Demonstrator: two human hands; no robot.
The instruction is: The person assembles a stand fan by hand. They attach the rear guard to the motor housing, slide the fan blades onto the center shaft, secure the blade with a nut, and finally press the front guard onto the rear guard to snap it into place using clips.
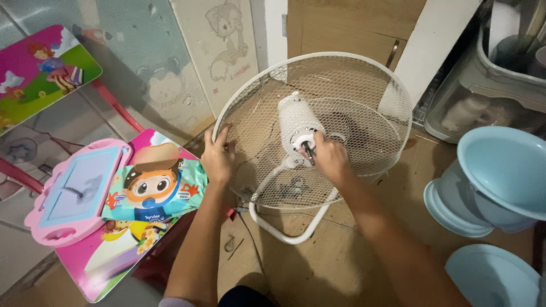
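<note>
A white floor fan stands before me with its front cover and blades off. Its rear wire guard (pixel 364 96) is a round mesh dish around the white motor housing (pixel 296 122), and a dark shaft sticks out of the motor. My left hand (pixel 217 156) grips the guard's left rim. My right hand (pixel 330 158) rests against the motor face beside the shaft, fingers curled there. The fan's white tubular base (pixel 284 232) sits on the brown floor.
At left, a colourful child's table (pixel 114 256) carries a pink drawing board (pixel 79 190) and a wet-wipes pack (pixel 156 190). Light blue plastic basins (pixel 500 176) are stacked at right, with a grey bin (pixel 483 102) behind. A wooden door and a cartoon-papered wall stand beyond the fan.
</note>
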